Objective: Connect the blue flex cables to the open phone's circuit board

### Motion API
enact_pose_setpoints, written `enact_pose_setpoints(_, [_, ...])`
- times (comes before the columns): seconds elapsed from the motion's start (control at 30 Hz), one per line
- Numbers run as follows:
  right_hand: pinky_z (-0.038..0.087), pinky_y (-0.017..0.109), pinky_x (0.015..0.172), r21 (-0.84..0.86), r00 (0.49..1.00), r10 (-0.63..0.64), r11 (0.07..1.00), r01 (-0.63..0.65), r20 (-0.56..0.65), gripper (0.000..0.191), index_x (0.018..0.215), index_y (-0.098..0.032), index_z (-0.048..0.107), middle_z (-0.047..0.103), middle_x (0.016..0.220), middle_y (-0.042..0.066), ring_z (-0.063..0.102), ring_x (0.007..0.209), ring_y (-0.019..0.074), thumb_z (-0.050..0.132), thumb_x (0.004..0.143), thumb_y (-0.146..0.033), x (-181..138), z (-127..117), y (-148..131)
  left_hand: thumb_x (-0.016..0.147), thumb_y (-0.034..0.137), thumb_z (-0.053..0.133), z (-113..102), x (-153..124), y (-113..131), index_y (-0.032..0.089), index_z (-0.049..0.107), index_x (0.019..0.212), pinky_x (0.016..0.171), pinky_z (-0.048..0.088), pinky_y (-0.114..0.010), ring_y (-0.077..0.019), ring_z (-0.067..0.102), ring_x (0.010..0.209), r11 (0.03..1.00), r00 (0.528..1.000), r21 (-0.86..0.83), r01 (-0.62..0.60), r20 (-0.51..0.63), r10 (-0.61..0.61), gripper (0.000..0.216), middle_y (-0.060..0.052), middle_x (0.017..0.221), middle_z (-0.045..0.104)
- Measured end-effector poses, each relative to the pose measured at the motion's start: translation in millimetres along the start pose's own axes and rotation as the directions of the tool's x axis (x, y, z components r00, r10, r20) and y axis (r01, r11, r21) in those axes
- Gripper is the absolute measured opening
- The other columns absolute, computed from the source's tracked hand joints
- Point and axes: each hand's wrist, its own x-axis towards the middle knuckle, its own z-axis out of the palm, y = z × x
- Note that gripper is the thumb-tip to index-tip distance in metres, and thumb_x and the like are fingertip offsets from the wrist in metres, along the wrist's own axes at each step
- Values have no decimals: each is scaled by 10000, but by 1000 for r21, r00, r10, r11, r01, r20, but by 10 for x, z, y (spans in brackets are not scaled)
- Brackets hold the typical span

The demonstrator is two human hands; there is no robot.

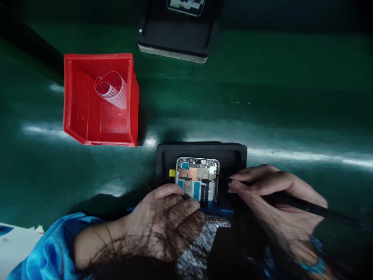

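An opened smartphone, its circuit board and copper-coloured area exposed, lies in a black tray. My left hand holds the phone at its lower left, with fingers curled over the lower part. Beyond the phone's right edge, my right hand pinches a slim black pen-like tool. The tool's front end points toward the phone, but its tip is lost against the dark tray. A yellow tab sticks out at the phone's left side. Strands of hair blur the view of both hands.
A red bin stands at the upper left with a rolled white perforated sheet inside. At the top, another black tray carries a second phone. The green tabletop shows bright reflections.
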Motion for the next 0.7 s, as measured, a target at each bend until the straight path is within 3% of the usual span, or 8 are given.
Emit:
enact_pose_setpoints(0.17, [622,334,520,11,1000,-30,999,30,-4,218,676,-305,639,749,746,-42,721,651,189,756,718,-126,0,10,19,994,182,459,18,-15,-5,170,692,979,989,489,-273,-98,658,754,1000,1000,8,8,13,-9,234,12,964,785])
enact_pose_setpoints(0.7, [625,409,539,-51,998,-62,997,63,16,203,677,-319,613,739,750,-29,710,658,214,711,756,-159,-21,6,18,1003,183,449,19,3,-3,173,708,935,926,531,-266,-93,652,695,999,1000,28,21,8,-21,268,19,920,786])
